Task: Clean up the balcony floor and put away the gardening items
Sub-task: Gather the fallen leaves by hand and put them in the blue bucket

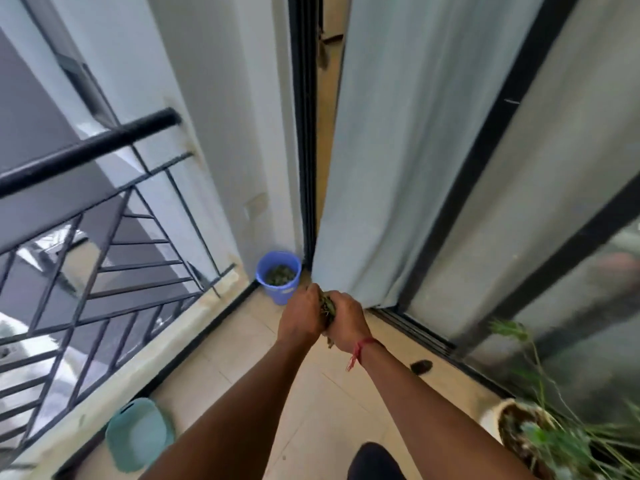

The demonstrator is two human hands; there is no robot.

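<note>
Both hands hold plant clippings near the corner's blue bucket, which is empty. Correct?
Not empty: the head view shows leafy debris already in the blue bucket. The left hand and right hand do hold the plant clippings near it.

Outstretched, the left hand [300,318] and right hand [349,322] clasp leaf debris [327,305].

A strip of bare tiled floor [225,358] runs up the middle of the frame to the blue bucket [278,277] in the far corner, its mouth open upward. The railing [104,237] and its curb wall off the left, with a teal tub [138,433] against the curb at lower left. The curtain [398,168] and door track [415,332] bound the right. A small dark object [421,366] lies beside the track, and a potted plant [540,441] with long stems crowds the lower right.
</note>
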